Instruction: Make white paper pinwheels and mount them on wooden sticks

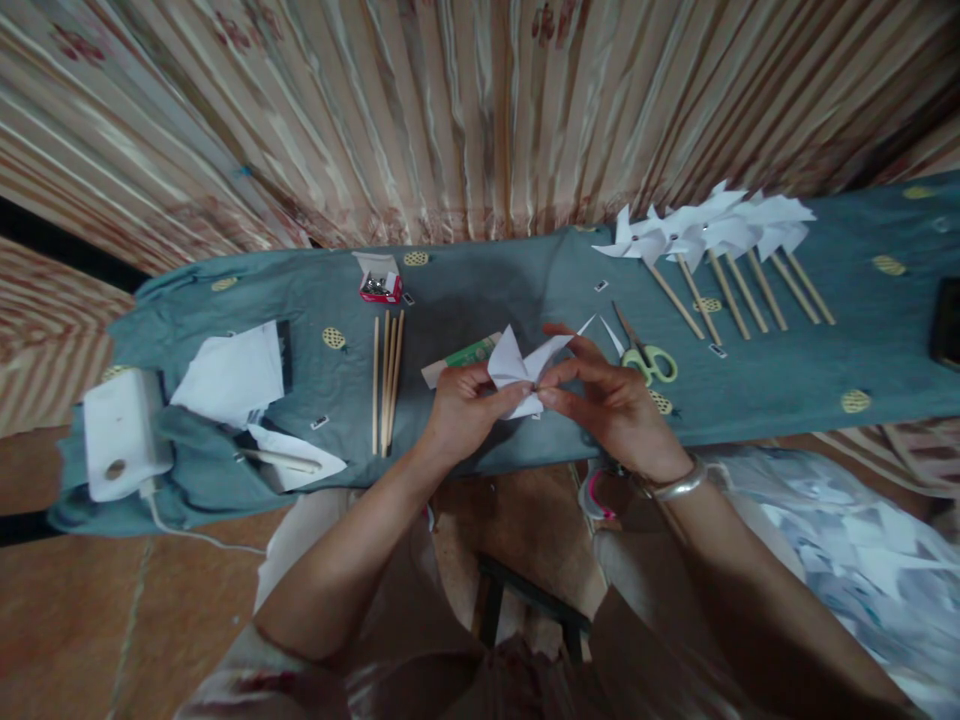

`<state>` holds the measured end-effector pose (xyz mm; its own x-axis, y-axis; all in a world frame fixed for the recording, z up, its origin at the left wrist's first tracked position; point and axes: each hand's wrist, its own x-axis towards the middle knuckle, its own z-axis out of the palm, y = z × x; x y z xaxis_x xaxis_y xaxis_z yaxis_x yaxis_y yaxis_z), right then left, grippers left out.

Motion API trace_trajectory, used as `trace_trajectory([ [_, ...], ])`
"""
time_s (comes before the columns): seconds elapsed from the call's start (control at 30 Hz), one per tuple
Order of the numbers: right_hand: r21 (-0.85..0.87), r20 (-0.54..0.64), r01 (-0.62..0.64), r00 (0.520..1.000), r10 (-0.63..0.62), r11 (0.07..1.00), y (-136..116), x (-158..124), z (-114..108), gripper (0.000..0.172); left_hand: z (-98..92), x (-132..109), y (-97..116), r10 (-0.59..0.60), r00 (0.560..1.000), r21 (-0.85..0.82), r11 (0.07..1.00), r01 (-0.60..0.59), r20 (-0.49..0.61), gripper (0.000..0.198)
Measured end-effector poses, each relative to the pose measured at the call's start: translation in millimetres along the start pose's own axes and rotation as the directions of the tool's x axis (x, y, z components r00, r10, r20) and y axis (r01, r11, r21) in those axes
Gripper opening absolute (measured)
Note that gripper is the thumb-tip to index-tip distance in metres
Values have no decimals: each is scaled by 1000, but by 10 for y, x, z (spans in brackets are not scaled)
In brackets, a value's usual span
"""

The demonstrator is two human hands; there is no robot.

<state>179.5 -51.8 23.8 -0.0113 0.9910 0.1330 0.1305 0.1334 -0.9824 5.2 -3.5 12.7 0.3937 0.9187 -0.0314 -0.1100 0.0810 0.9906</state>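
Observation:
Between my two hands is a white paper pinwheel (513, 362) with its points folded up, held above the table's front half. My left hand (466, 408) pinches its left side between thumb and fingers. Thumb and fingertips of my right hand (600, 398) close on the pinwheel's centre, where something small and dark shows; I cannot make out what it is. A green and tan box (461, 358) lies partly hidden behind my left hand. Just beyond my right hand are scissors (651, 362) with light green handles, and white paper slivers (611, 335).
Wooden sticks (388, 385) lie left of my hands, below a small red box (381, 288) of metal pins. Paper sheets (232, 375), a craft knife (281, 460) and a white power block (126, 435) sit farther left. Finished pinwheels (712, 228) on sticks lie at back right.

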Motion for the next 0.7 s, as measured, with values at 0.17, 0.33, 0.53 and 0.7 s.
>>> trace_trajectory([
  [0.17,56,13,-40,999,39,998,-21,13,1,13,-12,3,-9,35,999,40,999,-35,4,24],
  [0.33,88,24,-62,998,60,994,-36,24,4,15,-25,7,5,47,999,84,995,-48,18,28],
  [0.53,126,37,-124,992,120,984,-55,18,3,18,-31,2,6,40,999,81,996,-42,32,28],
  [0.7,153,64,-160,986,152,975,-65,23,11,22,-31,7,6,28,998,43,999,-31,59,27],
])
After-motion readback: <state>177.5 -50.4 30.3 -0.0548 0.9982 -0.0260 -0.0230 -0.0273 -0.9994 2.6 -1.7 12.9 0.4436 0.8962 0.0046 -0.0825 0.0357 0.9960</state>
